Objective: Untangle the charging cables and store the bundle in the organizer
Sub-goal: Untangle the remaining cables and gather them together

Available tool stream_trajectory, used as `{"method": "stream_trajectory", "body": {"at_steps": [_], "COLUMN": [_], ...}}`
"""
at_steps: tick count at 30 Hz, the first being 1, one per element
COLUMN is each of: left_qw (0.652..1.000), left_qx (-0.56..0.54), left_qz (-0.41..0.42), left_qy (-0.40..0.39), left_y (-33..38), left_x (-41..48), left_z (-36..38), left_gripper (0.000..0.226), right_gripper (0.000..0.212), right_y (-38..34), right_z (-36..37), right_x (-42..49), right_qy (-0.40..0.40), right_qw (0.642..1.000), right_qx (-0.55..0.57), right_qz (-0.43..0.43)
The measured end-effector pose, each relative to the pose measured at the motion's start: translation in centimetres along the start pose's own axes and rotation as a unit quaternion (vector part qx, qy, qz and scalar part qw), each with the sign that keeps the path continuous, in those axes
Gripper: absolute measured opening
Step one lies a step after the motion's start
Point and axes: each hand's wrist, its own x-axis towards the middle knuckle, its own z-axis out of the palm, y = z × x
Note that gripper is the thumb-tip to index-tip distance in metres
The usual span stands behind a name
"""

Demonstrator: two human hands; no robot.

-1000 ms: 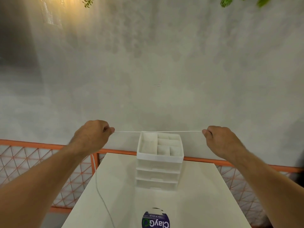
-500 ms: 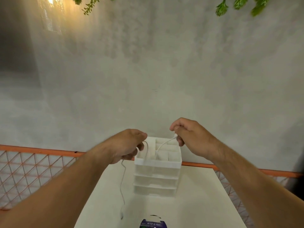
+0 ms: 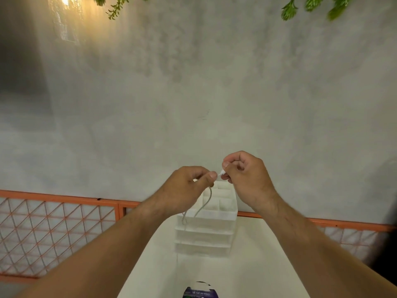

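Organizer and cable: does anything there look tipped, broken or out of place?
Nothing stands out. The white drawer organizer stands upright on the white table. The white charging cable hangs in a loose loop from the left hand, while the right hand pinches its plug end.

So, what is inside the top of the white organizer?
The visible compartments of the organizer look empty. The left hand and right hand cover its back cells.

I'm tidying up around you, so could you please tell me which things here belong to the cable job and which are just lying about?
For the job: cable, pinched by left hand and right hand; organizer on the table.
Just lying about: purple-labelled item, hanging plants, wall light, orange fence.
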Motion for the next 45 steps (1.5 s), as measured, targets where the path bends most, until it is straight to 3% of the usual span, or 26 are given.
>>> {"method": "stream_trajectory", "body": {"at_steps": [3,7,11,14,21,30,42,45], "left_qw": [0.999,0.994,0.986,0.978,0.953,0.926,0.913,0.911], "left_qx": [0.033,0.086,0.148,0.19,0.264,0.333,0.372,0.38], "left_qz": [-0.001,0.003,0.021,0.05,0.085,0.094,0.066,0.051], "left_qy": [0.029,0.068,0.069,0.064,0.124,0.154,0.151,0.155], "left_y": [-0.1,-0.1,0.2,0.4,0.3,0.6,0.1,-0.2], "left_x": [0.4,0.7,1.1,1.4,1.9,1.9,2.7,2.9], "left_z": [0.2,-0.1,-0.4,-0.6,0.1,0.4,-0.6,-1.5], "left_gripper": [0.025,0.024,0.025,0.025,0.026,0.032,0.038,0.039], "right_gripper": [0.009,0.011,0.009,0.022,0.04,0.044,0.04,0.039], "right_y": [0.1,0.1,0.2,-0.2,-1.0,-1.4,-0.7,0.0], "right_z": [0.1,-0.7,-1.3,-1.5,-0.9,0.0,-0.1,-0.4], "right_x": [-0.1,-0.3,0.0,0.1,0.1,0.0,1.4,2.0], "right_qy": [0.0,-0.112,-0.178,-0.158,-0.099,-0.088,-0.069,-0.057], "right_qw": [1.0,0.993,0.978,0.952,0.899,0.87,0.868,0.885], "right_qx": [0.02,0.014,-0.105,-0.246,-0.388,-0.454,-0.472,-0.451], "right_qz": [0.004,0.03,-0.017,-0.089,-0.176,-0.172,-0.139,-0.104]}}
